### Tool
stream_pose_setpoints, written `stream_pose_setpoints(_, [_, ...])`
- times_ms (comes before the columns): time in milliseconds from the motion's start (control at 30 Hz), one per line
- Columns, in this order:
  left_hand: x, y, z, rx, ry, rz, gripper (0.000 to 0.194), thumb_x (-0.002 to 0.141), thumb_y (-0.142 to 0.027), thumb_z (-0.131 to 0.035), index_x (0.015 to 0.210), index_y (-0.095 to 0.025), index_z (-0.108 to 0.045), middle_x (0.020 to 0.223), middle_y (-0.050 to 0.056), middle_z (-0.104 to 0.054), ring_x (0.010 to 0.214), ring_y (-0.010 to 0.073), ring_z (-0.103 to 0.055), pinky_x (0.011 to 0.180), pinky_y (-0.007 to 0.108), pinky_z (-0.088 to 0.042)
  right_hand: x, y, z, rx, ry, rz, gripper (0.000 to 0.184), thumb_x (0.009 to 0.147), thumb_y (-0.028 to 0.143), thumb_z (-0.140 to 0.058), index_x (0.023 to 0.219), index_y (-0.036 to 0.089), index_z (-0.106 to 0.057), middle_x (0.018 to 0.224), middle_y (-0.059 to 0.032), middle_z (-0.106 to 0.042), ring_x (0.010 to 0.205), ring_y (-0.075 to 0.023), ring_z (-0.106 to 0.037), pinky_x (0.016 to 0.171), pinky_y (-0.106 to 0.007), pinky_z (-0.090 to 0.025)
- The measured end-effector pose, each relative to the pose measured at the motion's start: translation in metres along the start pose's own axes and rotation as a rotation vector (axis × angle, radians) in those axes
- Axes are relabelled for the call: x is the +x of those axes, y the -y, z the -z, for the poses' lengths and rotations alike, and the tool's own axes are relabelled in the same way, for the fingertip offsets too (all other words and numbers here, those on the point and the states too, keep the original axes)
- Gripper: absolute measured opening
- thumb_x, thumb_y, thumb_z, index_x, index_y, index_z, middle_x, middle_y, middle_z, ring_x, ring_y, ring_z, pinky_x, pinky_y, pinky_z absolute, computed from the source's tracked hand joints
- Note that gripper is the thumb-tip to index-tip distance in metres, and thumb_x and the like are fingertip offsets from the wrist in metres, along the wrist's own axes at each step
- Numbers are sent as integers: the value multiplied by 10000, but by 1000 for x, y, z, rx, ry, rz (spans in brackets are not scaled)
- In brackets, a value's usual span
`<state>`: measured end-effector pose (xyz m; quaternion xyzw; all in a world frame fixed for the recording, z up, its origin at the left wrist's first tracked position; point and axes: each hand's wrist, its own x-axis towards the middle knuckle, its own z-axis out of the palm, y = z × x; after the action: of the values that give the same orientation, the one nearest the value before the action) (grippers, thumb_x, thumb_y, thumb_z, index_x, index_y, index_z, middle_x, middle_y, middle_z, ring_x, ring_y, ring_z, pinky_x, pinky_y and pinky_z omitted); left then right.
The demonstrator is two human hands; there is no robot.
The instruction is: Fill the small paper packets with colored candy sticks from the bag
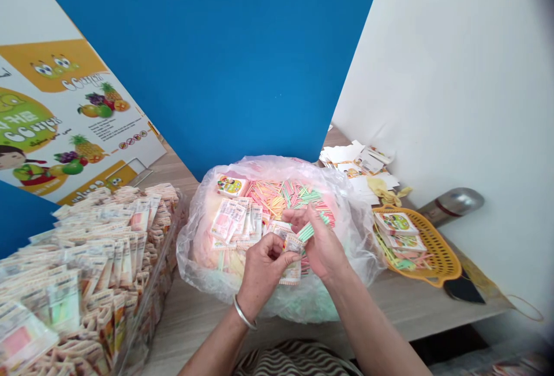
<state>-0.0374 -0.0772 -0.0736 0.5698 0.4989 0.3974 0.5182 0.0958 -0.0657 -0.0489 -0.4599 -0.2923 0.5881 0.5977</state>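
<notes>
Fingers of the left hand (pixel 265 263) are pinching a small printed sachet (pixel 294 243) between thumb and forefinger, above an open clear plastic bag (pixel 188 269). Curled fingers of the right hand (pixel 328 247) are holding a bundle of thin green sticks (pixel 308 230), its near end meeting the sachet; whether the tips are sitting inside, I cannot tell. Loose pink, yellow and green sticks (pixel 265 194) are filling the bag behind the hands, with overlapping flat sachets (pixel 229 217) lying to their left and a printed carton (pixel 231 185) resting behind those. On the left, a clear bin (pixel 145 295) is holding rows of packed sachets (pixel 93 249). On the right, a yellow plastic basket (pixel 448 258) is standing on the wood-grain surface (pixel 194 330), carrying printed cartons (pixel 396 224) beside a metal flask (pixel 459 202).
</notes>
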Motion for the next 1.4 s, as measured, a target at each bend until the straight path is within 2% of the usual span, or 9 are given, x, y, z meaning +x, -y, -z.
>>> stream_pose_setpoints(167, [-1, -4, 1, -46, 60, -13, 231, 755, -365, -738, 708, -185, -601, 625, -39, -526, 595, 114, -439, 574, 225, -359, -5, -3, 4, -298, 140, 45, 572, 910, 705, -473, 876, 227, -784, 909, -65, -753, 869, -233, -681, 795, -362, -533])
stream_pose_setpoints(400, [-3, -4, 2, -37, 72, -57, 330, 910, -436, -575, 745, -178, -697, 669, -9, -569, 648, 138, -466, 626, 241, -386, -5, 14, 22, -445, 322, 358, 547, 995, 635, -365, 1202, 274, -718, 1169, -68, -725, 1168, -255, -618, 1073, -444, -423])
stream_pose_setpoints(500, [-2, -12, 17, 20, -68, -96, 333, 915, -447, -563, 782, -181, -713, 714, -2, -616, 693, 152, -516, 663, 242, -419, 4, 21, 42, -553, 146, 423, 463, 1000, 579, -416, 1199, 270, -697, 1197, -71, -716, 1171, -256, -615, 1051, -447, -435])
stream_pose_setpoints(600, [8, -24, 44, 208, -323, -199, 304, 903, -429, -570, 773, -184, -696, 703, -7, -620, 684, 153, -523, 642, 235, -408, 13, 20, 65, -1011, -5, 453, 297, 963, 454, -552, 1051, 230, -727, 1122, -105, -732, 1096, -292, -633, 1010, -490, -434])
stream_pose_setpoints(733, [37, -22, 82, 498, -537, -253, 320, 928, -444, -529, 889, -192, -723, 747, 0, -676, 702, 161, -554, 681, 248, -416, 14, 8, 84, -1689, -40, 397, 170, 924, 302, -616, 956, 184, -733, 1045, -159, -734, 1052, -344, -633, 1096, -632, -277])
stream_pose_setpoints(833, [61, -4, 96, 607, -578, -214, 354, 919, -446, -505, 936, -184, -742, 842, 37, -739, 763, 194, -616, 759, 287, -454, 6, 5, 88, -1921, -21, 287, 168, 920, 263, -613, 1004, 161, -716, 1016, -142, -730, 1026, -325, -647, 1128, -620, -236])
stream_pose_setpoints(967, [79, 17, 95, 646, -566, -225, 380, 904, -437, -482, 952, -169, -746, 965, 94, -766, 879, 247, -671, 840, 349, -495, 2, 7, 85, -1968, -8, 199, 205, 904, 253, -609, 1071, 178, -701, 1112, -129, -689, 1085, -318, -626, 1115, -595, -285])
stream_pose_setpoints(1167, [81, 21, 90, 698, -603, -298, 436, 904, -450, -479, 1081, -139, -729, 1101, 146, -751, 1040, 300, -676, 952, 432, -506, 15, -5, 80, -1936, 23, 251, 380, 899, 134, -516, 1257, 158, -640, 1456, -167, -541, 1423, -371, -375, 1161, -729, -86])
stream_pose_setpoints(1400, [75, 21, 92, 798, -583, -356, 431, 943, -433, -462, 1123, -142, -723, 1144, 149, -746, 1080, 301, -670, 980, 439, -505, 20, -23, 85, -2015, 0, 301, 445, 963, 100, -368, 1350, 117, -589, 1521, -182, -491, 1498, -411, -257, 1150, -757, -63])
